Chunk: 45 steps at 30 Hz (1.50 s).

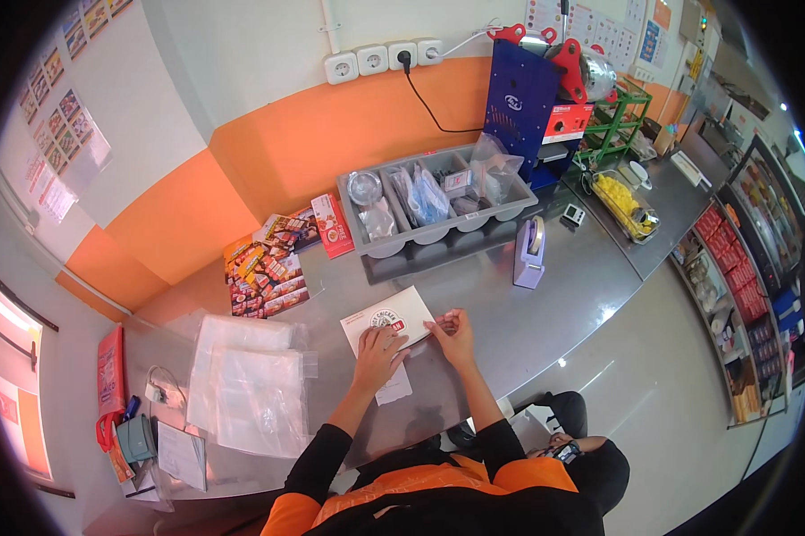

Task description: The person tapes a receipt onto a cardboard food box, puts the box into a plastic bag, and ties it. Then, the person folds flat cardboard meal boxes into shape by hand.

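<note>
A flat white paper package (358, 328) with a round printed emblem lies on the steel table in front of me; I cannot tell whether it is a box or a bag. My left hand (379, 358) rests on its near edge with the fingers stretched over it. At its right edge is my right hand (454, 336), thumb and fingertips pinched together against the corner. What is between those fingertips is too small to make out. A small white paper slip (394, 386) sticks out below the package, beside my left hand.
Left of me lie clear plastic bags (251, 393) and colourful leaflets (264, 277). Behind the package stand a grey compartment tray (402, 239) and a purple tape dispenser (529, 259). A blue machine (514, 112) is at the back right. Another person (603, 473) sits close on my right.
</note>
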Tool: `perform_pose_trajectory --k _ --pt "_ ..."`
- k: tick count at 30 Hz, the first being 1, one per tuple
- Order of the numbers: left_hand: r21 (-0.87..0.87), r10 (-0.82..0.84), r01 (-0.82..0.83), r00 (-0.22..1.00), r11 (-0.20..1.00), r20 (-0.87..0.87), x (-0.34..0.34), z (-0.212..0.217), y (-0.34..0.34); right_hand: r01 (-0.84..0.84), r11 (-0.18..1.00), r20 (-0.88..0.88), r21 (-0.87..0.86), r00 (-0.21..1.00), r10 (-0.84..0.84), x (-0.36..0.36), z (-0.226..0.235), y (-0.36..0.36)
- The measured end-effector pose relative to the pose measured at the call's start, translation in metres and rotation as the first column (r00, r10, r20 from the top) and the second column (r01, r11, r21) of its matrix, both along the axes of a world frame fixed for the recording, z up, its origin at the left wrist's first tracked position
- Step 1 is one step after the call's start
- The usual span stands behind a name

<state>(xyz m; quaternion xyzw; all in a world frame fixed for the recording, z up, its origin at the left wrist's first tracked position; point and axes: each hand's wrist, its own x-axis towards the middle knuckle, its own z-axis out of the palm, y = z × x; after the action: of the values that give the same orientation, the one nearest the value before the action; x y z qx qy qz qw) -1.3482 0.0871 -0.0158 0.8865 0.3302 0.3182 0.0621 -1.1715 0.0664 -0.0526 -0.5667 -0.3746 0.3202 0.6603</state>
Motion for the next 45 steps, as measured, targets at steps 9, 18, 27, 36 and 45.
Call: perform_pose_trajectory --k 9,18,27,36,45 --pt "0.064 0.031 -0.033 0.999 0.997 0.030 0.003 -0.009 0.000 0.097 0.995 0.036 0.000 0.995 -0.097 -0.008 -0.005 -0.006" --pt "0.055 0.029 -0.028 1.000 0.998 -0.010 -0.002 -0.015 0.000 0.144 0.983 0.387 0.118 0.905 -0.179 -0.031 0.025 -0.017" --pt "-0.101 -0.016 0.019 0.999 0.995 0.031 -0.006 -0.007 0.001 -0.159 0.983 -0.247 0.090 0.953 0.177 -0.044 0.011 -0.007" --pt "-0.024 0.130 -0.129 0.990 0.991 0.046 -0.010 -0.011 0.000 -0.378 0.926 -0.180 0.015 0.909 0.375 -0.038 0.006 -0.011" --pt "-0.043 0.048 -0.044 0.995 0.998 0.087 -0.016 -0.018 0.000 -0.379 0.920 -0.101 -0.099 0.924 0.369 -0.052 -0.002 -0.017"
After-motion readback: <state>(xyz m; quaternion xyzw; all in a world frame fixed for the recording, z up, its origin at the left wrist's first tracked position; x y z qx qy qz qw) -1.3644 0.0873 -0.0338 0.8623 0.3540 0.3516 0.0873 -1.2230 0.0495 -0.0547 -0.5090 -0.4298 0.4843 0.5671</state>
